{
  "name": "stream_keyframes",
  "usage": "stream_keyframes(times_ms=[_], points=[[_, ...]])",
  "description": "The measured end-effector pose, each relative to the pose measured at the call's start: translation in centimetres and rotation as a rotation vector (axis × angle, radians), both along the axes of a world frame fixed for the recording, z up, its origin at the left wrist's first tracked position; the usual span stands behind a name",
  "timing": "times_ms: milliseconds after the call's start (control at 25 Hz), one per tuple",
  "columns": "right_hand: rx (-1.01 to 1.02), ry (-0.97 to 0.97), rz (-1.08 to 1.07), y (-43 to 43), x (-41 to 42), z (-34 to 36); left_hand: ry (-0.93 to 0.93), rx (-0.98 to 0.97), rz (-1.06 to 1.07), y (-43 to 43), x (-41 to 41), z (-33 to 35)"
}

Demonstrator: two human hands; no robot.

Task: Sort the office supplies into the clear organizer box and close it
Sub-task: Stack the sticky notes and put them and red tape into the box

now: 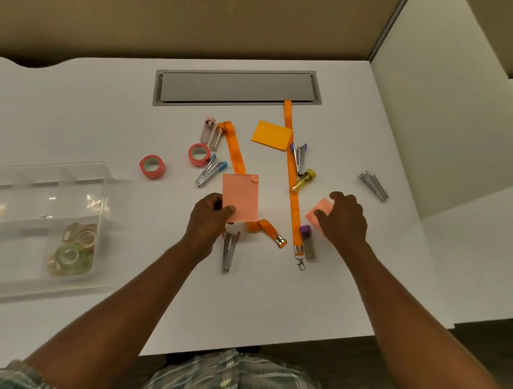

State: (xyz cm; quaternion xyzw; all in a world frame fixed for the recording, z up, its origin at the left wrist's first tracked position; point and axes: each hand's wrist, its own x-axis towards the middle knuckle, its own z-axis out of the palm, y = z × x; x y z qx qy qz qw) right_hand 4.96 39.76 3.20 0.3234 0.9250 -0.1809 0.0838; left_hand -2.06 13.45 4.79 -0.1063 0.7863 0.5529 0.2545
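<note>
We are gathering pads: left hand (pixel 209 217) pinching a pink rectangular paper pad (pixel 242 196); right hand (pixel 343 221) curling round a second pink pad (pixel 320 208); next, presumably carrying both into the clear plastic organizer box (pixel 40 169), left of both hands.

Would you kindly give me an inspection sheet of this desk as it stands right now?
Surface: white desk, supplies scattered mid-desk.
Job's things: clear organizer box open at left, pale tape rolls in one compartment; loose: two pink tape rolls, four staplers, two orange lanyards, orange pad, small capped tubes.
Clutter: nothing seen.
Hands: left hand pinches a pink sticky pad; right hand grips a second pink pad.
Cables: nothing seen; grey desk hatch at back.
Surroundings: tan partition, white side panel.
</note>
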Motion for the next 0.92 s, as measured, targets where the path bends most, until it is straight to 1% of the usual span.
stream_keyframes(times_ms=[80, 120, 160, 240, 360, 480, 600, 680, 760, 920], points=[[0.120, -0.201, 0.028, 2.0, 1.3, -0.7, -0.008, 0.002, -0.031, 0.9, 0.6, 0.2], [0.139, -0.257, 0.035, 2.5, 1.7, -1.1, -0.011, -0.003, -0.042, 1.3, 0.8, 0.3], [0.143, -0.276, 0.038, 2.8, 2.1, -1.7, -0.013, -0.006, -0.051, 1.6, 1.0, 0.2], [0.132, -0.252, 0.026, 3.2, 2.3, -2.6, -0.020, -0.005, -0.060, 2.0, 1.4, 0.1], [0.072, -0.233, -0.035, 3.6, 2.0, -2.9, -0.038, -0.009, -0.054, 2.4, 1.8, 0.2], [0.016, -0.280, -0.073, 4.3, 1.8, -3.0, -0.043, -0.007, -0.054, 2.4, 2.3, 0.4], [-0.032, -0.301, -0.057, 4.9, 1.7, -3.4, -0.051, -0.004, -0.051, 2.4, 2.6, 0.6], [-0.088, -0.229, -0.042, 5.2, 1.7, -3.6, -0.062, 0.006, -0.040, 2.4, 2.7, 0.8], [-0.209, -0.077, -0.055, 5.2, 1.6, -3.6, -0.067, 0.015, -0.028, 2.5, 2.7, 1.2], [-0.582, 0.234, -0.162, 3.2, 1.1, -1.5, -0.093, 0.082, 0.004, 3.0, 2.5, 1.9]])
